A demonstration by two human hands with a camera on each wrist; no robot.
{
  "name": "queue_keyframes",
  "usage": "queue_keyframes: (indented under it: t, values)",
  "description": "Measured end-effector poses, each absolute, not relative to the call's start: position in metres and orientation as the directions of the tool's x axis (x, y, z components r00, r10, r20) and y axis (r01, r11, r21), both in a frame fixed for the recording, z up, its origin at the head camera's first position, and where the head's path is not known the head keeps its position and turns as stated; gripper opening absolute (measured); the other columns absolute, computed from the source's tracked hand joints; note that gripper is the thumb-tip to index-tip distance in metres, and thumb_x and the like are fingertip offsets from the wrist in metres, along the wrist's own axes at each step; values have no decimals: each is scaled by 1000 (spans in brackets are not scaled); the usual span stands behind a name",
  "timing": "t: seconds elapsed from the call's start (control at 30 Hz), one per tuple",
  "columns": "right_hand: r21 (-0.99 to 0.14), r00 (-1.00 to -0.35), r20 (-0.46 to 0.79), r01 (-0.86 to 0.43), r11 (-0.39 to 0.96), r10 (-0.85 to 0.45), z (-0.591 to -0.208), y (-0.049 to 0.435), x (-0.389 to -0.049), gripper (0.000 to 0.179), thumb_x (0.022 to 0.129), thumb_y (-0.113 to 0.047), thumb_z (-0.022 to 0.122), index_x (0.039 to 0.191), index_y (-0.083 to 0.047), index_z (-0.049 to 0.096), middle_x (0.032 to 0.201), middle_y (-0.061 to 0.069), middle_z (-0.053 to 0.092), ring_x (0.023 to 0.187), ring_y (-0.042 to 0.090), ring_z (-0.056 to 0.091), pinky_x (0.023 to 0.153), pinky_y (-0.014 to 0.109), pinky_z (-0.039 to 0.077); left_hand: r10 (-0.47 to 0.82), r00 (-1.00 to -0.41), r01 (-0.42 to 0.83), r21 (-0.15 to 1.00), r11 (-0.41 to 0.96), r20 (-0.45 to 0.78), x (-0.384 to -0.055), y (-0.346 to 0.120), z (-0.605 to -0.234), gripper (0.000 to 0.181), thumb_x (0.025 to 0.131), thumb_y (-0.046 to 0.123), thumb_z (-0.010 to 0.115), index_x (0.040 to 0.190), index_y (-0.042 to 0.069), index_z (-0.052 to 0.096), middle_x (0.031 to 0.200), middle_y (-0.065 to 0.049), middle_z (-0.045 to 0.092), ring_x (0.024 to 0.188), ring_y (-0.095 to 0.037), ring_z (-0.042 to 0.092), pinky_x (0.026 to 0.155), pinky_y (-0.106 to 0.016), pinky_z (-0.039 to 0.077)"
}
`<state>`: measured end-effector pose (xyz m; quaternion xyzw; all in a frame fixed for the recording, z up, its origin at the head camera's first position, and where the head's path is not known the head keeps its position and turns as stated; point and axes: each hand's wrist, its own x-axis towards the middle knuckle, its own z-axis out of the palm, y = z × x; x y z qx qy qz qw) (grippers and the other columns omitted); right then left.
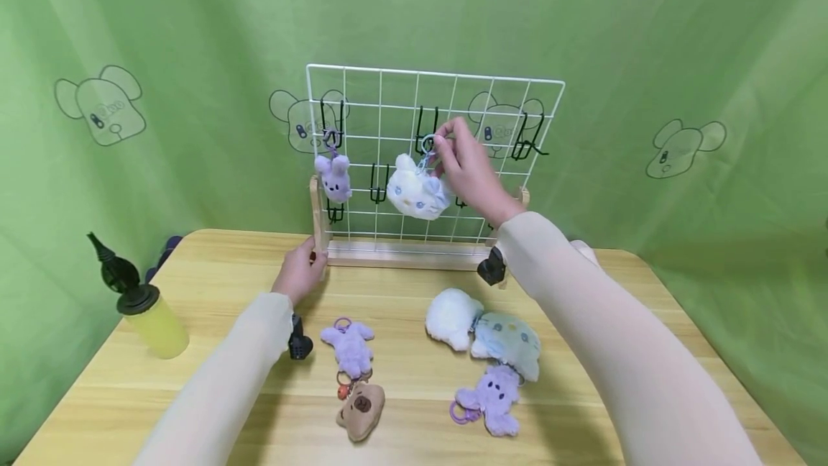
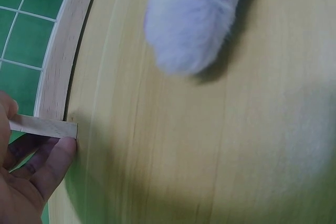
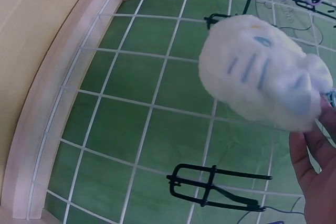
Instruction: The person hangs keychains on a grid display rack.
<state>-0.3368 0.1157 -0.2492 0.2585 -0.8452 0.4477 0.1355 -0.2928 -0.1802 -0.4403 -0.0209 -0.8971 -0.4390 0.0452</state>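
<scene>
My right hand (image 1: 467, 167) pinches the ring of a white plush cat-face keychain (image 1: 414, 189), which hangs in front of the grid rack (image 1: 401, 85) beside the upper middle black hook (image 1: 423, 131). In the right wrist view the plush (image 3: 257, 72) dangles just past the fingers. My left hand (image 1: 301, 270) grips the wooden left foot of the rack between thumb and fingers; the left wrist view shows this foot (image 2: 47, 126) in its grasp. A purple bunny plush keychain (image 1: 333, 178) hangs from the upper left hook.
On the table lie a purple plush (image 1: 351, 349), a brown plush (image 1: 362, 410), a white round plush (image 1: 451, 318), a greenish cat plush (image 1: 507, 342) and another purple plush (image 1: 494, 399). A yellow bottle (image 1: 155, 322) stands at left. A black hook (image 1: 529, 136) juts out at upper right.
</scene>
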Motion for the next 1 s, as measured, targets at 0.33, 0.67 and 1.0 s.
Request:
queue_keyframes:
  t: [0.33,0.67,1.0]
  values:
    - [-668,-871,451,-475,573,-195,-250,107,-339,21,112,-23,46,120,-3,50,100,17,71,87,25,69,75,32,62,1,-996,74,789,610,92,-293,-180,-440,46,108,15,48,151,-2,48,122,-33,69,97,-37,72,79,-41,65]
    - [-680,-881,457,-433,591,-121,-248,101,-336,24,111,-24,51,115,-1,53,98,16,70,83,26,71,70,29,63,-1,-996,66,790,609,85,-292,-181,-440,50,109,17,47,155,-1,43,129,-34,66,111,-44,70,88,-46,65]
    - [-678,-886,448,-425,600,-120,-248,108,-336,25,110,-26,54,112,-2,56,95,14,68,81,22,67,68,27,60,-5,-996,66,789,611,87,-292,-180,-440,51,109,17,48,156,-1,42,126,-33,67,107,-41,71,84,-43,66]
